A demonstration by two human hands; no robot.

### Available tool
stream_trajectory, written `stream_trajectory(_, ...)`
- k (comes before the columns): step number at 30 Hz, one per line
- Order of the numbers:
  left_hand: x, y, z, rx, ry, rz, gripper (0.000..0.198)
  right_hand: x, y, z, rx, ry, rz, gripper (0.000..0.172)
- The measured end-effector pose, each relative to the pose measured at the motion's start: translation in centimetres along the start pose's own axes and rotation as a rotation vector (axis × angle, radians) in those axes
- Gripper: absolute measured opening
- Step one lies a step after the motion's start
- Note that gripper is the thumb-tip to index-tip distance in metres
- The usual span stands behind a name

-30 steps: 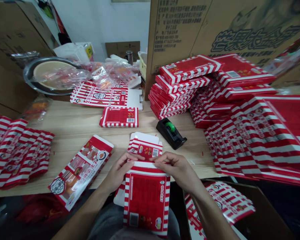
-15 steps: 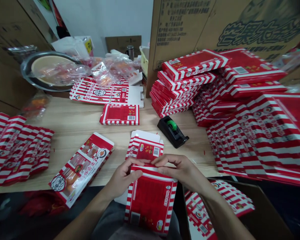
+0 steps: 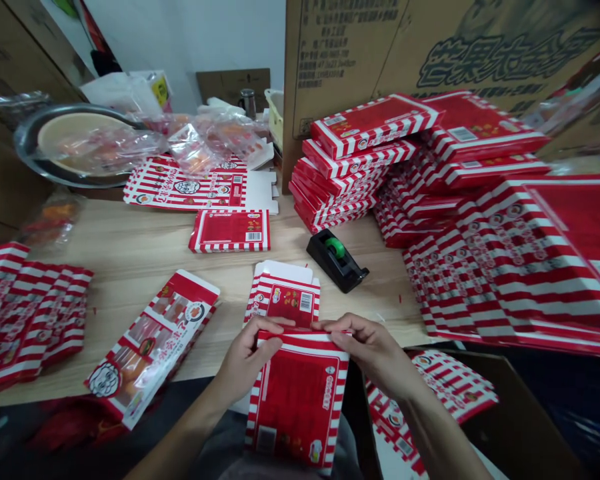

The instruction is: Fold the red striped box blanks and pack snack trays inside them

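Checking the hands: what's the state?

Both closed. Left hand (image 3: pixel 247 353) and right hand (image 3: pixel 373 353) pinch the top edge of a red-and-white striped carton (image 3: pixel 297 400), fingers curled over it, thumbs out of sight or tucked behind.

Where's the carton?

Front edge of the surface (image 3: pixel 130 247), near the middle. Held tilted, top end at the edge, body hanging down over the person's lap. Beyond the hands lies a striped panel with tabs (image 3: pixel 285 300), touching the carton's top end. Can't tell if it's the same blank.

Near the hands?

Black tape dispenser (image 3: pixel 336 259) with a green core, just past the right hand. Printed window box (image 3: pixel 153 347) angled on the surface, left of the left hand, overhanging the front edge.

Rest?

Flat red box (image 3: pixel 230 231) mid-surface, with an unfolded printed blank (image 3: pixel 185 190) behind it. Striped boxes in a fanned row (image 3: pixel 30 313) at the left edge. Tall stacks (image 3: pixel 345 160) and (image 3: pixel 510 267) along the right side, against a big corrugated carton (image 3: pixel 380 60). Back left corner: steel tray (image 3: pixel 30 140) under clear snack bags (image 3: pixel 105 150). Below the right front edge, more striped boxes (image 3: pixel 430 387) sit in an open cardboard box (image 3: pixel 510 413)
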State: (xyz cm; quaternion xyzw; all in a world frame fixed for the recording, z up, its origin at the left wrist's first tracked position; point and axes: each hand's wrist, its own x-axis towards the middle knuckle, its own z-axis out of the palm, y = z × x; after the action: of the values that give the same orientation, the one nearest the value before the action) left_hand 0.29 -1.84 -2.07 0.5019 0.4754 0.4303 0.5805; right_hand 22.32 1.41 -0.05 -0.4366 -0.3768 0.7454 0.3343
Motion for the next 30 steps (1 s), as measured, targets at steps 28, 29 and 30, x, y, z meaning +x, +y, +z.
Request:
stream_trajectory(28, 4.7, 6.0, -5.0, 0.407, 0.025, 0.022, 0.017, 7.0, -1.7, -10.7, -0.347, 0.342, -0.238, 0.041)
stream_trajectory(29, 4.7, 5.8, -5.0, 0.399, 0.04, -0.001, 0.018, 6.6, -1.1, -10.7, -0.324, 0.351, -0.244, 0.043)
stream_trajectory(30, 4.7, 5.6, -4.9, 0.391, 0.046, -0.024, 0.018, 6.4, -0.3, -10.7, -0.307, 0.368, -0.25, 0.045)
